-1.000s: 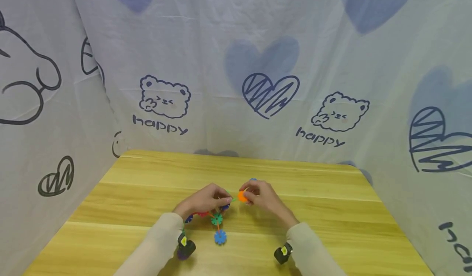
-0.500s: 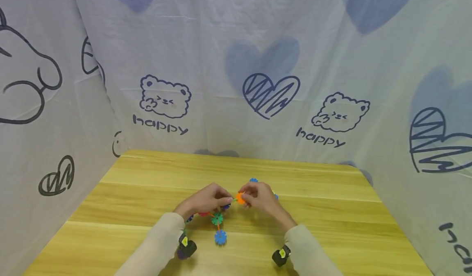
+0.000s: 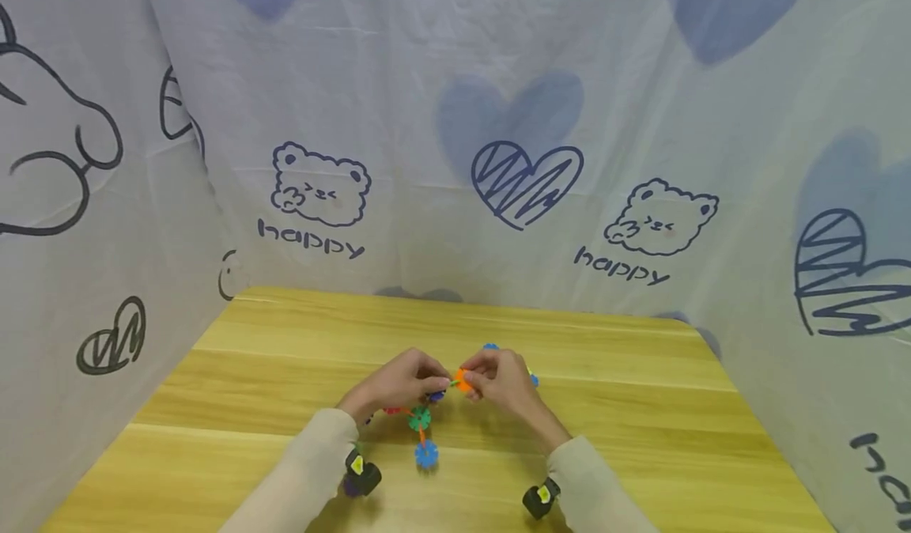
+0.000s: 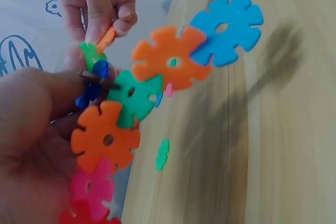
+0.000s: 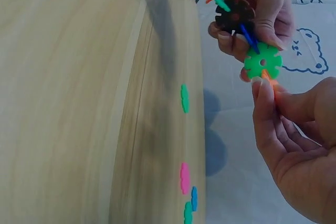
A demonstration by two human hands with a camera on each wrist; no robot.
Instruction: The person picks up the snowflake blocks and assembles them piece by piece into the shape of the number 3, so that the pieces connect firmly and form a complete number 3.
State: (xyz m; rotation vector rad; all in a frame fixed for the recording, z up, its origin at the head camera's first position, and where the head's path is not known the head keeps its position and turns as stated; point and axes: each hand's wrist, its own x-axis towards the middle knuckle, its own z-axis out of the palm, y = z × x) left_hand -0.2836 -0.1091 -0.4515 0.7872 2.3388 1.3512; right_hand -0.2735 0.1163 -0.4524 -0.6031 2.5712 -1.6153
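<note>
Your two hands meet above the wooden table [image 3: 626, 414] at a light-green disc [image 5: 255, 62], a notched piece small in the head view but plain in the right wrist view. Your left hand [image 3: 404, 379] pinches the light-green disc from its left, thumb at the rim. Your right hand [image 3: 507, 381], on the other side of the light-green disc, pinches an orange disc [image 3: 463, 379] between thumb and fingers.

The orange disc sits just to the right of the light-green disc, nearer your right hand, and the two overlap at the rim. Their flat faces cross: from above, the orange shows its face while the light-green thins to a sliver. That crossing looks like the relation to watch; how deeply the slots engage, you cannot tell from here.

To the left of the light-green disc, a dark-blue disc [image 5: 249, 38] and a dark brown disc [image 5: 234, 14] continue the line, and a branch ends at a light-blue disc [image 3: 426, 454], nearer you than the light-green disc. Beyond it, partly hidden by your right hand, lies a blue piece [image 3: 491, 347].
</note>
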